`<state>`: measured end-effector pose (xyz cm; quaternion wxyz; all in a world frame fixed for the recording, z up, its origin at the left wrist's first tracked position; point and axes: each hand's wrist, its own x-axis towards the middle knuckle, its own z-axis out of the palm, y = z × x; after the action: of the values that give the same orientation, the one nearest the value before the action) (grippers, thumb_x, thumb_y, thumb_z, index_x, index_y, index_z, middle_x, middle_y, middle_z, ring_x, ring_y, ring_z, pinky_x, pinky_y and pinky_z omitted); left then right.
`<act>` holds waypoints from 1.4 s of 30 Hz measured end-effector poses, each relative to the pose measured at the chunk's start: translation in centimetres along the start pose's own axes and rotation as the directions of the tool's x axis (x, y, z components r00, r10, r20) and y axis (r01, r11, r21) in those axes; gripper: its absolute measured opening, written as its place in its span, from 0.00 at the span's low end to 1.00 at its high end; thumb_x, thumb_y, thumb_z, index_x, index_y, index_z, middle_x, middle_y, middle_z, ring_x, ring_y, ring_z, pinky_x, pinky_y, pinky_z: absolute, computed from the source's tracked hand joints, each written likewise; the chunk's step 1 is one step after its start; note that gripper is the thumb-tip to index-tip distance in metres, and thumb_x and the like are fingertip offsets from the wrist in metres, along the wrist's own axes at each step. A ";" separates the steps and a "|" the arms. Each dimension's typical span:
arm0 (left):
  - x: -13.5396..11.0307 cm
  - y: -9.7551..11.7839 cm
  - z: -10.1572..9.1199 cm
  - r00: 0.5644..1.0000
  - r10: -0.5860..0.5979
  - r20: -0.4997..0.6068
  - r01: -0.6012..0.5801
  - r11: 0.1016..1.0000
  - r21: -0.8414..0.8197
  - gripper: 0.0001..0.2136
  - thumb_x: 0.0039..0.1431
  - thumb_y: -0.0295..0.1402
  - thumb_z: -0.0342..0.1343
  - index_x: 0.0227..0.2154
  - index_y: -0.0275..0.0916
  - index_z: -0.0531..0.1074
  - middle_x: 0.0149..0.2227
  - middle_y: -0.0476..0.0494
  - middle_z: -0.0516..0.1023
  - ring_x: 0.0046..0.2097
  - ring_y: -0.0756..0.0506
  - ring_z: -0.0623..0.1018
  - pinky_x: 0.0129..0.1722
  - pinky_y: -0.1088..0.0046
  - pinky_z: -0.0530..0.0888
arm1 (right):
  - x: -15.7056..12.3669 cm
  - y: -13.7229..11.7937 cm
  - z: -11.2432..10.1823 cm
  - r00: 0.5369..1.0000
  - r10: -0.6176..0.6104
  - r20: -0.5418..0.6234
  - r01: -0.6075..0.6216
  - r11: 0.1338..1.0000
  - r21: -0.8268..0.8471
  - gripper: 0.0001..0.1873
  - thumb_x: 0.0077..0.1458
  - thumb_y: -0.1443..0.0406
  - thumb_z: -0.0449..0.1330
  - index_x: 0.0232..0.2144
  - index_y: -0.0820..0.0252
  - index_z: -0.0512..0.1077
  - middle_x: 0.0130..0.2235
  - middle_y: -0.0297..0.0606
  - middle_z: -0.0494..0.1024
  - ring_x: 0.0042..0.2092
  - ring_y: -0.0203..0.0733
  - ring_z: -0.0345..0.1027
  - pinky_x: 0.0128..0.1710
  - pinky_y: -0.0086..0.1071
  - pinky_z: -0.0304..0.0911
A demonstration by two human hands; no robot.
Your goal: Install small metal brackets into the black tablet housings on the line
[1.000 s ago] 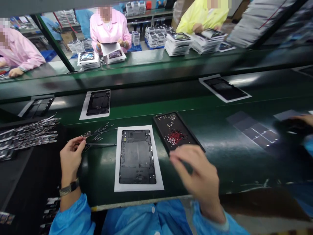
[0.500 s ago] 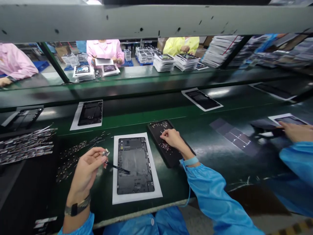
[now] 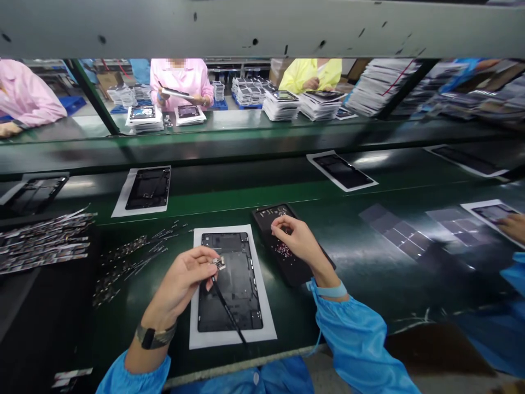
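"Left hand (image 3: 180, 282)?"
"Fingers pinched on the strip (image 3: 225, 305), above the panel (image 3: 241, 295); the strip's tail reaches the sheet (image 3: 211, 339)'s near edge."
"Right hand (image 3: 300, 239)?"
"Fingers nearly together over the tray (image 3: 296, 271); whether gripping anything, I can't tell. Counter (image 3: 283, 309) widens nearward between sheet and tray."

The left hand (image 3: 180, 279) and right hand (image 3: 298, 239) are bare. A shiny bright-blue smock (image 3: 287, 377) has long, loose sleeves (image 3: 361, 334) with gathered cuffs (image 3: 148, 361) and a pale round button (image 3: 256, 378). The left arm wears a dark-faced wristwatch (image 3: 158, 336); the right, a light-blue wristband (image 3: 333, 290) with a thin cord (image 3: 319, 340).
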<state>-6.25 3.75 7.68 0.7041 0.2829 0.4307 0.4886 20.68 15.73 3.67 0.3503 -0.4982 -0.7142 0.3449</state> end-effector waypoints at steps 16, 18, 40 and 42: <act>3.9 -3.8 -0.4 0.995 0.068 -0.077 -0.037 0.935 0.353 0.09 0.47 0.32 0.66 0.33 0.36 0.80 0.23 0.47 0.76 0.26 0.50 0.72 0.27 0.76 0.68 | -3.3 -3.1 5.6 0.830 0.018 0.558 -0.239 0.915 0.326 0.08 0.55 0.61 0.61 0.28 0.60 0.72 0.25 0.33 0.74 0.29 0.37 0.66 0.33 0.31 0.61; 3.9 -3.9 -0.5 0.996 0.053 -0.068 -0.023 0.926 0.376 0.08 0.48 0.31 0.66 0.33 0.36 0.81 0.24 0.47 0.76 0.27 0.50 0.72 0.29 0.75 0.69 | -3.5 -2.8 6.1 0.801 0.019 0.599 -0.292 0.886 0.362 0.09 0.55 0.60 0.62 0.29 0.60 0.72 0.25 0.33 0.74 0.29 0.36 0.66 0.32 0.30 0.61; 3.8 -3.8 -0.9 0.998 -0.060 0.016 0.048 0.905 0.424 0.10 0.49 0.31 0.64 0.35 0.34 0.81 0.25 0.47 0.78 0.26 0.51 0.71 0.29 0.75 0.68 | -3.3 -1.7 6.5 0.698 0.059 0.714 -0.461 0.800 0.384 0.11 0.52 0.59 0.64 0.28 0.61 0.71 0.23 0.32 0.75 0.27 0.35 0.66 0.32 0.30 0.59; 3.8 -3.9 -0.9 0.998 -0.055 0.015 0.043 0.898 0.439 0.10 0.49 0.31 0.63 0.35 0.34 0.82 0.26 0.46 0.78 0.27 0.51 0.71 0.29 0.75 0.68 | -3.3 -1.7 6.5 0.698 0.059 0.714 -0.459 0.802 0.383 0.11 0.52 0.59 0.64 0.28 0.61 0.71 0.23 0.32 0.75 0.27 0.35 0.66 0.32 0.30 0.59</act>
<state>-4.78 5.86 2.83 0.6403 0.4294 0.5271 0.3574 15.23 11.14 1.25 0.1386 -0.3213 -0.5839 0.7325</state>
